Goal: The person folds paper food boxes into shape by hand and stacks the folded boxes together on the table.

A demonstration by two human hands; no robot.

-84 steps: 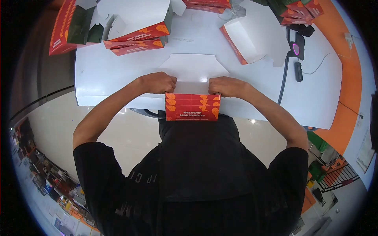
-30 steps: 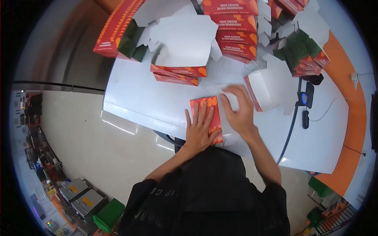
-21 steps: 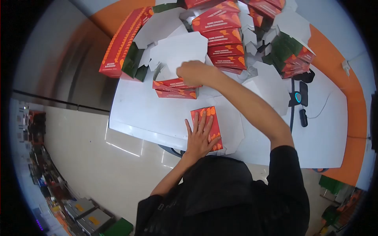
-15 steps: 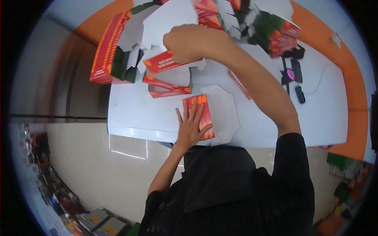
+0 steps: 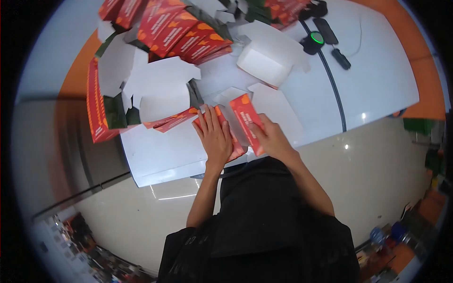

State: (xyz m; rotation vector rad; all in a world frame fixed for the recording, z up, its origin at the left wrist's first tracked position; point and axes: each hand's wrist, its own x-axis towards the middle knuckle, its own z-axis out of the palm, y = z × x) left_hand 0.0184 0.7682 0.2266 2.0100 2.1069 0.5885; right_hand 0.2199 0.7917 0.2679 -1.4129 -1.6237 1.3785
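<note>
Where the white table (image 5: 358, 85) spreads out before the person, a heap of red cartons (image 5: 172, 30) sits toward its far edge and an open white-lined carton (image 5: 165, 87) near its left edge. By the near edge are the pressed carton (image 5: 235, 150) and, just beside it, the gripped carton (image 5: 245, 120). The step in hand looks like bringing one carton alongside the other – the next move seems to call for lining up their walls with the pressed one kept steady. Both forearms slant inward; the left hand (image 5: 215, 139) lies flat, fingers extended, while the right hand (image 5: 276, 139) grips its carton, thumb on the red face.
</note>
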